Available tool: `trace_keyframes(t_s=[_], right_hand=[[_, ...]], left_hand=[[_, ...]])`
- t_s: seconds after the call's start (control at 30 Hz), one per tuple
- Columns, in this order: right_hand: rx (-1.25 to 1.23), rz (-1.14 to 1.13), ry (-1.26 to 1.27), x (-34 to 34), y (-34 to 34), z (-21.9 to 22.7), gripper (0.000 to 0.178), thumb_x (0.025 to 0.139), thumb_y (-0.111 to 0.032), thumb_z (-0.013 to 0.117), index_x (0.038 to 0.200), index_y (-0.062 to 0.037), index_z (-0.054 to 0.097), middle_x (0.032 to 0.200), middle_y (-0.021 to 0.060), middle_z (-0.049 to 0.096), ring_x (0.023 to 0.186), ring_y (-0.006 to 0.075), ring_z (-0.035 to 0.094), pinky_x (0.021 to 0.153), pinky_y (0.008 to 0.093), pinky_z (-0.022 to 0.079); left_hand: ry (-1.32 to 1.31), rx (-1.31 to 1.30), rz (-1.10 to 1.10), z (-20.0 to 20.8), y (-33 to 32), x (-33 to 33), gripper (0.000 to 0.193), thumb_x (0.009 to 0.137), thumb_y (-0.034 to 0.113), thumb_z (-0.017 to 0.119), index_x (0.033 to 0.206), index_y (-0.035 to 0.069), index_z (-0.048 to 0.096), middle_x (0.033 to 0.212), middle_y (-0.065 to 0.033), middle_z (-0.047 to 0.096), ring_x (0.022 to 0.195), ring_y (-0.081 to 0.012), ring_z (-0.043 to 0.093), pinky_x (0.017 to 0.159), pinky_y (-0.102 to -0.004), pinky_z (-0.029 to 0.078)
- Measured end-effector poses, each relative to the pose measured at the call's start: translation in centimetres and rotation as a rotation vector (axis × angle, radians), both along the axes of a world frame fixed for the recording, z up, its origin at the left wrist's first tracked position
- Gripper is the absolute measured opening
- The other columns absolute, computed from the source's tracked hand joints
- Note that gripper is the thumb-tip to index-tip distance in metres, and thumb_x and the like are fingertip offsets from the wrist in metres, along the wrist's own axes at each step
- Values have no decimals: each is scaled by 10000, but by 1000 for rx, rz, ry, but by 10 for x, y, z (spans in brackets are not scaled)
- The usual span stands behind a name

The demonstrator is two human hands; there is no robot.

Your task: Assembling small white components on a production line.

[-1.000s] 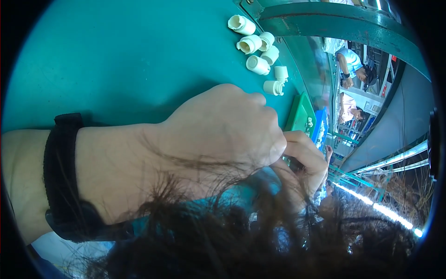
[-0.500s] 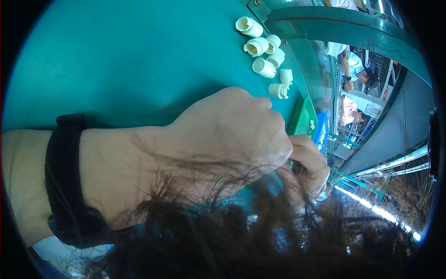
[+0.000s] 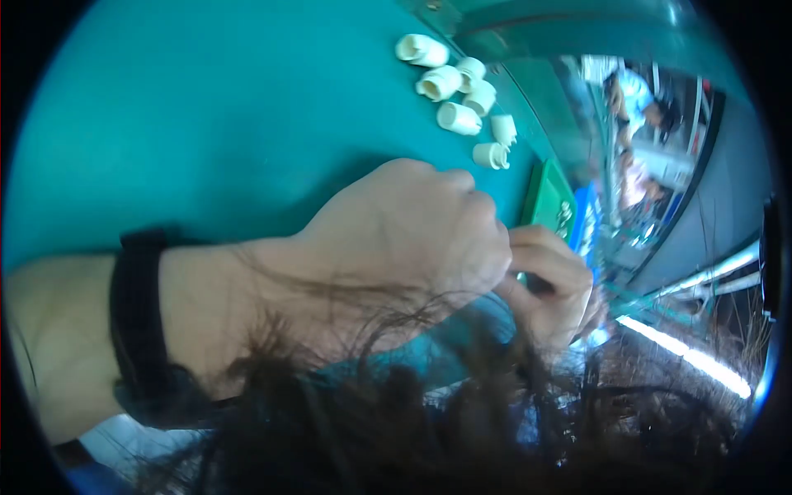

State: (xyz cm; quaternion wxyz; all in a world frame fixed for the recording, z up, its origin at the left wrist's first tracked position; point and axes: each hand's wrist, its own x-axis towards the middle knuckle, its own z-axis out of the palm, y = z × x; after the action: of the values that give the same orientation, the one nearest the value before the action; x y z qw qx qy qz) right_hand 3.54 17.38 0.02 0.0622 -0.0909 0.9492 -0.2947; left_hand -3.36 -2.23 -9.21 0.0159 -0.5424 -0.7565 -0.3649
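My left hand [image 3: 412, 227] is closed in a fist, its back toward me and a black band [image 3: 140, 305] round the wrist. Its fingertips are hidden, and so is whatever they may hold. Against its knuckles, my right hand [image 3: 557, 285] has its fingers bent in a pinch; anything between them is hidden from view. Beyond the left fist, several cream-white plastic sockets [image 3: 459, 119] lie loose on the green work surface [image 3: 206, 124], some on their sides with the open end showing.
A green tray [image 3: 538, 186] with small parts stands beyond my hands, beside a blue tray [image 3: 586, 216]. A green metal frame [image 3: 561, 37] borders the surface. Two people [image 3: 635, 99] sit farther off at the right. Dark hair [image 3: 371, 421] covers the lower part of the view.
The whole view has shifted and blurred slightly, so the sockets appear farther left and the trays farther right. Both hands remain together in nearly the same pose.
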Motion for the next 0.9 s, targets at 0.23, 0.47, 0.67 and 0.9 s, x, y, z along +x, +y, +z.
trace_keyframes(t_s=[0.23, 0.47, 0.67, 0.9], right_hand=[[-448, -137, -261, -2, 12, -5, 135, 852, 45, 782, 984, 18, 766, 1007, 107, 723, 867, 171, 697, 718, 273, 565], [-992, -235, -466, 8, 30, -12, 102, 923, 48, 738, 1024, 46, 724, 1023, 97, 703, 874, 154, 696, 750, 261, 593], [-1074, -224, -468, 10, 31, -17, 121, 940, 31, 735, 1058, 36, 706, 999, 77, 710, 863, 148, 714, 754, 263, 605], [-1163, -200, -372, 14, 29, -21, 128, 925, 42, 744, 1048, 41, 707, 1011, 108, 709, 859, 165, 717, 766, 280, 616]], left_hand=[[-114, -27, 56, 19, -1, -3, 339, 748, 298, 854, 892, 105, 615, 827, -14, 598, 763, -193, 626, 661, -352, 538], [-265, -2, 21, 36, 4, 7, 281, 834, 246, 839, 969, 122, 626, 869, -18, 670, 738, -199, 659, 597, -335, 548], [-507, 102, 143, 39, 3, 15, 373, 770, 87, 900, 1068, 115, 677, 943, -15, 715, 755, -183, 657, 603, -311, 552], [-321, 196, 43, 44, 0, 3, 368, 766, 90, 910, 1074, 108, 709, 960, -17, 727, 758, -180, 630, 595, -289, 540]])
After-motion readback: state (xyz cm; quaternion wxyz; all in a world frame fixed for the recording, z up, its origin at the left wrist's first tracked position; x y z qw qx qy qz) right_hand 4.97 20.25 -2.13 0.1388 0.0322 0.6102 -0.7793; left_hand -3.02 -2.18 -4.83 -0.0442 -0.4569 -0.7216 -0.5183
